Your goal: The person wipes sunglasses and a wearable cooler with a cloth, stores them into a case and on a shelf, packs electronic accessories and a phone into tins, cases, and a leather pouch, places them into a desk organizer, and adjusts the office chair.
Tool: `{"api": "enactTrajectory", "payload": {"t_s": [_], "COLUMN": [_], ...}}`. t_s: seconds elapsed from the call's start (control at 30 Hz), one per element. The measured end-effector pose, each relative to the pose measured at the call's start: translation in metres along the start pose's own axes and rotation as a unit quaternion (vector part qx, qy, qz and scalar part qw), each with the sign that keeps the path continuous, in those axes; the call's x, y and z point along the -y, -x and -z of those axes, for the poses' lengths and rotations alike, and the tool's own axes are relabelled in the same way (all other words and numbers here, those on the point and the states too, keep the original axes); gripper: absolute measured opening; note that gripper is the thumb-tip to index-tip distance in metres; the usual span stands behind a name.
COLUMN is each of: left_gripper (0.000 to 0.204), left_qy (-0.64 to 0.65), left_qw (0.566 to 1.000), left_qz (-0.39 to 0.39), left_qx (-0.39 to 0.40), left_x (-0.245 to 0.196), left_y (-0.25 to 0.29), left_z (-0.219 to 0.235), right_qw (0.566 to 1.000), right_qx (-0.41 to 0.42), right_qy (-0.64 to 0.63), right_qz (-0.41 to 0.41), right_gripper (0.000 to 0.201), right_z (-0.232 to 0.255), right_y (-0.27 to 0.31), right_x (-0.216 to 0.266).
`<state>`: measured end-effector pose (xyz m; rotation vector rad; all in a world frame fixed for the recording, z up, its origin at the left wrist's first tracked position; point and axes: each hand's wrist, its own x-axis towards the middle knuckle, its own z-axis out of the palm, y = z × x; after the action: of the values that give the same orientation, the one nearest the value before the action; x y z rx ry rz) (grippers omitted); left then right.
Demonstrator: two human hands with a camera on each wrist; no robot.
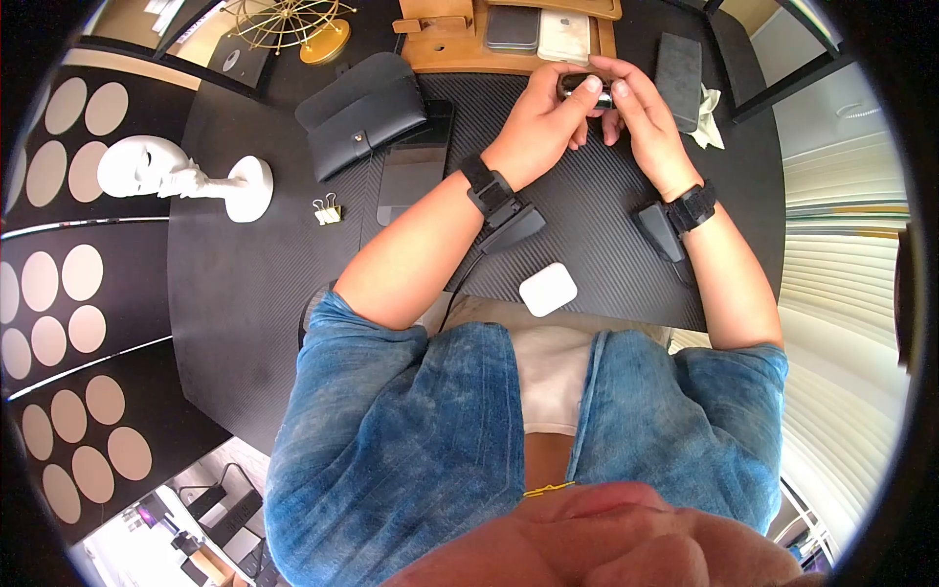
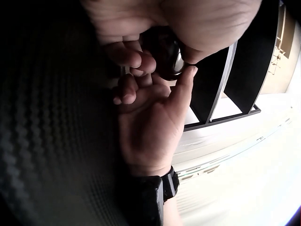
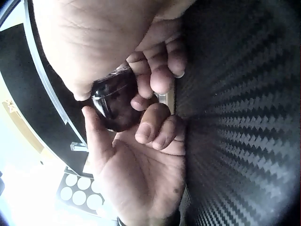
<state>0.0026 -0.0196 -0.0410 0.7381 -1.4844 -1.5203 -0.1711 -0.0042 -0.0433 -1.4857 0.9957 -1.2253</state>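
Observation:
A glossy black rounded case (image 1: 599, 98) is held between both hands above the far part of the desk, its seam line visible in the right wrist view. My left hand (image 1: 540, 122) grips it from the left, thumb on its top and fingers curled beneath. From the other side my right hand (image 1: 648, 115) grips it too, thumb and fingers around its end. In the left wrist view the shiny case (image 2: 162, 54) is partly hidden by the palm and fingers. Nearer the body, a white rounded-square case (image 1: 548, 289) lies on the black desk (image 1: 469, 249).
To the left are a black pouch (image 1: 364, 112), a dark phone-like slab (image 1: 411, 171), a binder clip (image 1: 329, 208) and a white figurine (image 1: 249, 188). A wooden stand (image 1: 450, 57) with phones is behind the hands. A dark grey slab (image 1: 679, 78) and crumpled tissue (image 1: 710, 119) lie right.

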Motion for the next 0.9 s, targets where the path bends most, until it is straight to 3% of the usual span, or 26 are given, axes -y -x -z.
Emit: {"api": "enactTrajectory", "payload": {"t_s": [0.23,0.43,0.5,0.57,0.67,0.9], "left_gripper": [0.048,0.05,0.049,0.048,0.043,0.038], "left_qy": [0.006,-0.007,0.004,0.014,-0.016,0.053], "left_qw": [0.999,0.999,0.999,0.998,0.999,0.996], "left_qz": [0.039,0.038,0.044,0.049,0.041,0.048], "left_qx": [-0.008,-0.009,0.005,0.019,-0.009,-0.053], "left_x": [-0.0043,-0.0037,-0.0034,-0.0034,-0.002,-0.0013], "left_y": [0.0005,0.0006,-0.0003,-0.0002,0.0004,-0.0006], "left_z": [0.0012,0.0027,0.0058,0.0056,0.0014,0.0001], "right_qw": [0.999,0.999,0.997,0.998,0.999,0.999], "right_qx": [0.016,0.026,0.022,0.025,0.03,0.04], "right_qy": [-0.006,0.018,-0.064,-0.059,-0.029,-0.001], "right_qz": [0.044,0.023,-0.023,-0.008,0.008,0.008], "right_gripper": [0.043,0.037,0.037,0.037,0.036,0.041], "right_z": [-0.0048,-0.0003,0.003,0.0028,0.0016,0.0016], "right_y": [0.0015,0.0028,0.0012,0.0015,0.0016,0.0009], "right_x": [0.0016,-0.0001,0.001,0.0004,0.0,-0.0012]}}
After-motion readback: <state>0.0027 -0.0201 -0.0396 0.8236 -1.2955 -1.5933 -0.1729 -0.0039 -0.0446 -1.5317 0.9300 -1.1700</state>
